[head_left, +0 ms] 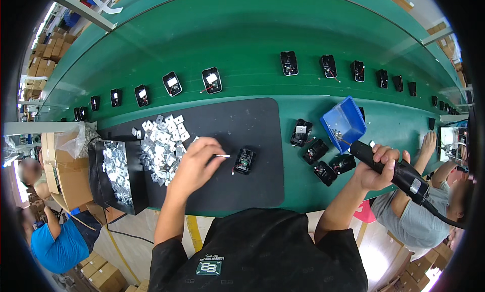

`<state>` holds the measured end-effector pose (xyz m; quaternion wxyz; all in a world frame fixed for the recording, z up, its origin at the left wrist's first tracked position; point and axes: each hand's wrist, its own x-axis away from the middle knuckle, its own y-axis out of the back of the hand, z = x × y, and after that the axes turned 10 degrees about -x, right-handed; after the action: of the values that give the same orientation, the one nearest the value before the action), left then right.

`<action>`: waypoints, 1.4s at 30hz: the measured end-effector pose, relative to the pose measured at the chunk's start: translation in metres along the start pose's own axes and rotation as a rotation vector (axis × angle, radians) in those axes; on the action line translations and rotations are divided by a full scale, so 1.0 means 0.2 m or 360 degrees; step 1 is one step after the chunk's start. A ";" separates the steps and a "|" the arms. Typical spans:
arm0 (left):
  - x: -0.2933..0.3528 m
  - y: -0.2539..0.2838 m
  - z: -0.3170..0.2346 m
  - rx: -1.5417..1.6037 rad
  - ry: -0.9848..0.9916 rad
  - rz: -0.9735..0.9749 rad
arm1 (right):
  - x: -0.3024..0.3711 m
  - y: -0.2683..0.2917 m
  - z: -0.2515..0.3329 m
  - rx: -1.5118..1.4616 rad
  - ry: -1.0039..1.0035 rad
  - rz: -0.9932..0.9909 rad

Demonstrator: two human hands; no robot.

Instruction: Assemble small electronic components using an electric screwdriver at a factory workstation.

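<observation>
My left hand (196, 166) pinches a small silver metal plate (224, 155) above the black mat. Just right of it on the mat lies an open black device housing (244, 161) with a circuit board and a short red wire. A pile of similar silver plates (164, 140) lies to the left of my left hand. My right hand (379, 171) is wrapped around a black corded electric screwdriver (408, 180). Its tip reaches into a tilted blue bin (353, 115), over a small heap of screws (337, 134).
Several black housings (325, 173) sit beside the bin. More housings (212, 80) are spaced along the green belt (247, 65) behind. A black box (136, 178) of plates stands at left, near cardboard boxes (70, 171). Co-workers (417, 216) sit at both sides; a cord trails right.
</observation>
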<state>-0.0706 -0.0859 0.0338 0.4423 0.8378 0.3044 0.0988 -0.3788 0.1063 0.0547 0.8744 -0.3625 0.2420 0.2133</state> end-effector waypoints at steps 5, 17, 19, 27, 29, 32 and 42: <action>-0.07 -0.13 -0.07 0.0032 -0.0216 0.0320 | 0.00 0.00 0.05 -0.0070 0.0011 0.0028; -0.04 -0.32 -0.03 0.0223 0.0122 0.0118 | 0.04 -0.07 0.10 -0.0180 -0.0026 0.0039; -0.04 -0.30 -0.07 0.0204 0.0421 0.0220 | 0.06 -0.12 0.10 -0.0256 -0.0064 0.0076; 0.04 -0.27 -0.18 0.0333 -0.0043 -0.0512 | 0.20 -0.40 0.11 -0.0958 -0.0568 0.0223; 0.07 -0.25 -0.28 0.0491 0.0018 -0.0375 | 0.23 -0.46 0.10 -0.1022 -0.0684 0.0334; 0.07 -0.28 -0.32 0.0699 0.0010 -0.0363 | 0.27 -0.50 0.13 -0.1021 -0.0848 0.0335; 0.07 -0.33 -0.26 0.0931 -0.0305 -0.0514 | 0.32 -0.52 0.11 -0.1091 -0.0810 0.0388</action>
<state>-0.1099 -0.0141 0.0111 0.2198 0.8757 0.4054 -0.1431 -0.2657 0.0685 0.0859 0.7038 -0.5363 -0.0246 0.4652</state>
